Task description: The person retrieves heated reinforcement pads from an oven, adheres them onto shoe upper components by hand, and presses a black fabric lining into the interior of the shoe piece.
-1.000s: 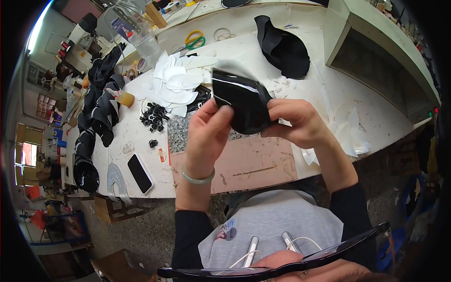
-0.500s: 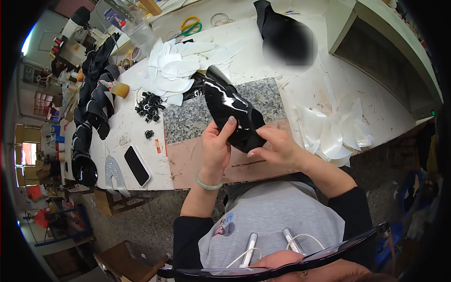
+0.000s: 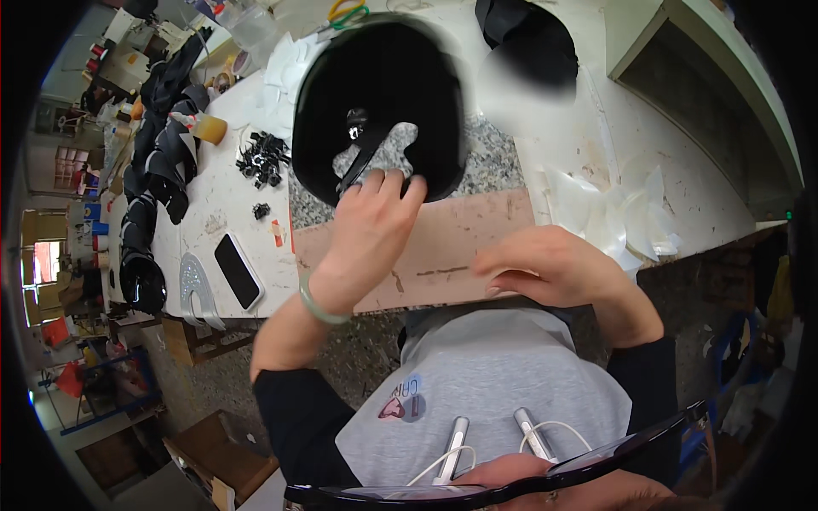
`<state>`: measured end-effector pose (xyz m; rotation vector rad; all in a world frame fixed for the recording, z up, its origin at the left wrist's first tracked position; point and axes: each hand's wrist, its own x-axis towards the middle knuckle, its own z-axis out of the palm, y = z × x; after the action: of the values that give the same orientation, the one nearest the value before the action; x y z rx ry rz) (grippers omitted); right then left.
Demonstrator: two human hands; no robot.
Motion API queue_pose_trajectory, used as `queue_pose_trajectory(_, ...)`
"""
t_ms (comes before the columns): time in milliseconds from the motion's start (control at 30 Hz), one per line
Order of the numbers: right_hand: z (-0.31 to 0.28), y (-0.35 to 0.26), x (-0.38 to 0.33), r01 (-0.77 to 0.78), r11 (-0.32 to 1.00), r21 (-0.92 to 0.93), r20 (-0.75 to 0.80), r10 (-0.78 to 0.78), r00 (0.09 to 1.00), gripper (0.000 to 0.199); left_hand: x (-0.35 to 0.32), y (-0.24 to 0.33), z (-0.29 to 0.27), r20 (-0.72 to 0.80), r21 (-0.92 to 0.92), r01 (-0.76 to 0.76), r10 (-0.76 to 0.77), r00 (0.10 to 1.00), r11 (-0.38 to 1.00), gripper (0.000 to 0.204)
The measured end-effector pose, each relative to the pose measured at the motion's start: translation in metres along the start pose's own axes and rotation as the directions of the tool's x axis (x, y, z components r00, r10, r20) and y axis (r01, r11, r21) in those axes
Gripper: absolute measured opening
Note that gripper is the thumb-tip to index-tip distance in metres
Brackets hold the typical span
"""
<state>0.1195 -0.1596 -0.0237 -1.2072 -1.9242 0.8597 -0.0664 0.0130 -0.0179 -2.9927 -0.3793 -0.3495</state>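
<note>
Since half a second ago, right hand is letting go of the glossy black piece and is now hovering low over the brown cutting board, fingers loosely together, gripping nothing. Left hand is now carrying the piece alone, fingertips pinching its lower edge and thin strap. Black piece is now spreading wide and flat, lifted above the speckled granite slab, blurring from motion. White worktable is showing stains and scuffs. White cut-outs are lying at the right edge, small black fittings scattered to the left, black phone lying near the front edge. More shiny black pieces are stacking along the table's left end. Cluttered workshop shelving is showing far left.
</note>
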Motion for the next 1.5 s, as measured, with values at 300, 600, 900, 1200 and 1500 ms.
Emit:
queue_pose_trajectory(300,0.06,0.072,0.045,-0.15,0.983,-0.108,-0.239,0.121,0.963,0.034,-0.035,0.009,0.03,0.322,-0.329,0.13,-0.018,0.947,0.935,0.048)
queue_pose_trajectory(600,0.072,0.07,0.06,0.005,0.88,-0.476,-0.158,-0.091,0.983,0.019,-0.059,0.026,0.052,0.075,-0.36,0.22,-0.207,0.975,0.906,0.038)
queue_pose_trajectory(900,0.058,0.066,0.078,-0.029,0.872,-0.489,0.222,0.156,0.963,0.017,-0.065,0.036,0.057,0.118,-0.375,0.365,-0.347,0.931,0.852,0.044)
queue_pose_trajectory(1200,0.052,0.062,0.086,-0.086,0.853,-0.515,-0.027,0.085,0.996,0.018,-0.064,0.03,0.055,0.141,-0.378,0.446,-0.426,0.894,0.811,0.05)
queue_pose_trajectory(1500,0.069,0.059,0.067,-0.048,0.953,-0.3,-0.072,0.027,0.997,0.042,-0.08,0.03,0.067,0.032,-0.383,0.338,-0.353,0.935,0.86,0.027)
